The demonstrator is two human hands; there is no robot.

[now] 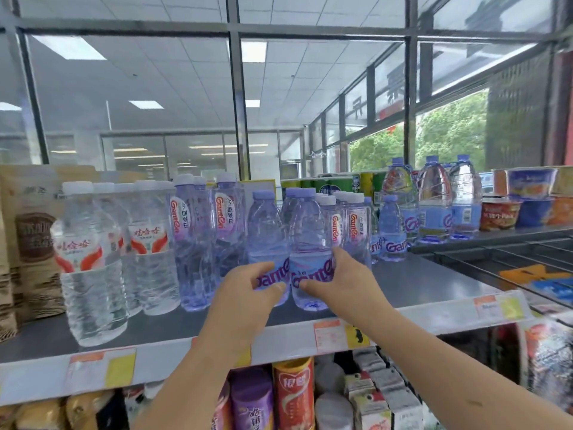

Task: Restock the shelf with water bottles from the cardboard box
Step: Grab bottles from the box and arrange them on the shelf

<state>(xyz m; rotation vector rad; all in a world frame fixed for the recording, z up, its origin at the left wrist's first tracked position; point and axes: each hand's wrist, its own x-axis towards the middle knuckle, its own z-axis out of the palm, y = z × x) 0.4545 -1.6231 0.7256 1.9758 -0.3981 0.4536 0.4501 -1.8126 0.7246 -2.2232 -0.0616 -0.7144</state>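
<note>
Ganten water bottles [310, 218] stand upright side by side at the front of the grey shelf [418, 280]. The left hand [248, 283] grips the left bottle [265, 231] round its label. The right hand [338, 274] grips the right bottle [307, 259] likewise, thumbs close together.

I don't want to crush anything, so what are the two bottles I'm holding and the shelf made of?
Left bottle and right bottle: thin clear plastic, purple-tinted, glossy; see-through, ribbed walls with highlights. Shelf: probably painted metal, grey, semi-matte; thin flat deck with soft reflections.
</note>
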